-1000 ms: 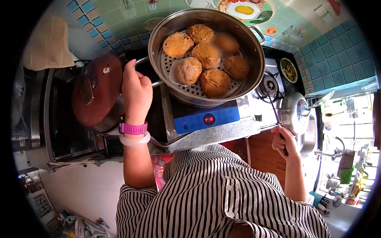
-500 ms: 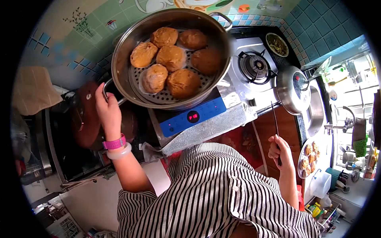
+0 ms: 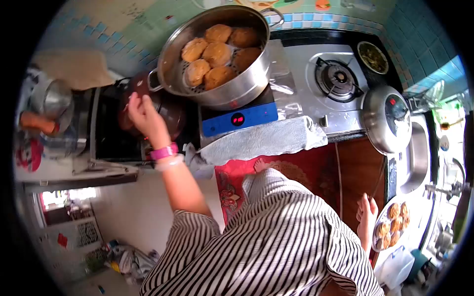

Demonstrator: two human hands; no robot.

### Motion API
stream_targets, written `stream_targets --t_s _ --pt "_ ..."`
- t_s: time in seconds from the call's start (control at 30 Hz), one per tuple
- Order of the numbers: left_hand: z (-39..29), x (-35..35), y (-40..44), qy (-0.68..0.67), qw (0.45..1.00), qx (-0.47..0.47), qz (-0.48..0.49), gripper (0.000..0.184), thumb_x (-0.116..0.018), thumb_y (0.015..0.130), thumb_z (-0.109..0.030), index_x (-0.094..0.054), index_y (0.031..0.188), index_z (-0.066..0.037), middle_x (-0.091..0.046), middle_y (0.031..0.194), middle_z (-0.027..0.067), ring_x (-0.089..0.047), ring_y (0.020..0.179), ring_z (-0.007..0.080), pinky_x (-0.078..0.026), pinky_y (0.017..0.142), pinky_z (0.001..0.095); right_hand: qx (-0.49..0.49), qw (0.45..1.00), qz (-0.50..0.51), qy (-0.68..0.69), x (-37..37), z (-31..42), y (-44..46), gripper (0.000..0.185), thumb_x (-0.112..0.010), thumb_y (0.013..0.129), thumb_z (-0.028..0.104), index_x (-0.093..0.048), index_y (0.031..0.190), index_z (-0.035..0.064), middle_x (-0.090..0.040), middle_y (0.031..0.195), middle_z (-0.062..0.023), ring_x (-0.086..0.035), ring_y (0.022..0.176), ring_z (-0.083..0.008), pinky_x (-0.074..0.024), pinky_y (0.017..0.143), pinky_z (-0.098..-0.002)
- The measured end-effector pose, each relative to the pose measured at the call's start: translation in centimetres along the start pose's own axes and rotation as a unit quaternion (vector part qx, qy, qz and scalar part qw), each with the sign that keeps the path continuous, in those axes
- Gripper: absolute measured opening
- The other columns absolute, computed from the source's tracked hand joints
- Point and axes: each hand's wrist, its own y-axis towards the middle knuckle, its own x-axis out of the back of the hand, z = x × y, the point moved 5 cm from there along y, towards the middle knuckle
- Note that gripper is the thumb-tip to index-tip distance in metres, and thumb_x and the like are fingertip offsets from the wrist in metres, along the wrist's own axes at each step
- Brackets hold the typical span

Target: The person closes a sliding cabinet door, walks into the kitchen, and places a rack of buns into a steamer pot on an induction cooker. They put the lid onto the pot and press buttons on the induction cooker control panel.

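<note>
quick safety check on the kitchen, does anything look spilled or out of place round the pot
One mild oddity: the grey towel lies right along the blue control panel, its left end bunched up; cloth so near heat seems misplaced. No spill is visible.

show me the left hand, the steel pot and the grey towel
left hand [image 3: 147, 119], head view, middle of the hand
steel pot [image 3: 252, 80], head view, outer side wall
grey towel [image 3: 261, 141], head view, middle of the cloth

The red display [image 3: 238, 119] on the blue cooktop panel [image 3: 264, 116] reads "P18".
</note>
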Motion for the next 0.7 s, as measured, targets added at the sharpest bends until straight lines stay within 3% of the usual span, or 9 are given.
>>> stream_targets --t_s 0.07,0.17,0.3,0.4,0.5,0.7 --pt "-3.3 0.3 -4.5 -0.082 0.996 0.018 -0.016 0.037 -0.060 0.095 -0.012 -0.052 0.129 0.001 -0.056 0.123 0.0121 -0.058 0.100 0.0174 -0.046 0.088 0.0284 0.012 1.000 -0.021 -0.017 3.4 -1.7 1.2 0.030 -0.066 0.093 0.035 -0.051 0.073 0.0181 -0.047 0.059 0.0097 -0.031 0.044 0.0012 -0.0179 0.041 -0.0188" --pt "-7.0 1.0 -9.9 -0.116 0.992 0.057 -0.012 0.034 -0.056 0.093 -0.005 -0.053 0.127 -0.002 -0.059 0.120 0.0071 -0.060 0.095 0.0134 -0.047 0.079 0.0258 0.022 0.999 0.000 -0.045 6.9 -3.4 3.0 0.036 -0.066 0.093 0.034 -0.050 0.066 0.0178 -0.044 0.055 0.0098 -0.027 0.043 0.0006 -0.0171 0.041 -0.0198" --pt "-8.2 3.1 -14.8 -0.137 0.988 0.074 -0.004 0.032 -0.055 0.092 -0.003 -0.055 0.124 -0.004 -0.060 0.119 0.0051 -0.063 0.086 0.0123 -0.046 0.071 0.0228 0.017 0.991 0.061 -0.118 8.3 -3.8 4.5 0.031 -0.065 0.094 0.030 -0.055 0.069 0.0149 -0.048 0.058 0.0089 -0.032 0.047 0.0008 -0.0216 0.045 -0.0194" --pt "-6.9 4.8 -16.6 -0.131 0.988 0.083 0.002 0.029 -0.054 0.093 -0.001 -0.057 0.121 -0.004 -0.060 0.119 0.0043 -0.064 0.084 0.0115 -0.046 0.070 0.0227 0.090 0.979 0.122 -0.137 7.0 -4.0 5.7 0.022 -0.062 0.097 0.021 -0.065 0.082 0.0059 -0.059 0.072 0.0046 -0.046 0.067 -0.0015 -0.0357 0.064 -0.0197" --pt "-5.3 5.9 -16.9 -0.131 0.985 0.109 0.005 0.027 -0.053 0.093 0.000 -0.058 0.119 -0.004 -0.060 0.120 0.0033 -0.064 0.082 0.0107 -0.046 0.069 0.0220 0.115 0.972 0.135 -0.155 4.5 -3.1 4.9 0.022 -0.062 0.097 0.021 -0.065 0.083 0.0043 -0.060 0.073 0.0040 -0.047 0.069 -0.0023 -0.0380 0.066 -0.0209" --pt "-2.7 7.7 -14.5 -0.120 0.985 0.126 0.013 0.024 -0.053 0.095 -0.006 -0.061 0.117 -0.004 -0.063 0.114 0.0034 -0.064 0.084 0.0115 -0.043 0.069 0.0231 0.042 0.971 0.172 -0.160 -1.4 -5.7 3.1 0.020 -0.059 0.098 0.018 -0.064 0.088 0.0013 -0.062 0.076 0.0016 -0.052 0.073 -0.0052 -0.0415 0.068 -0.0221"
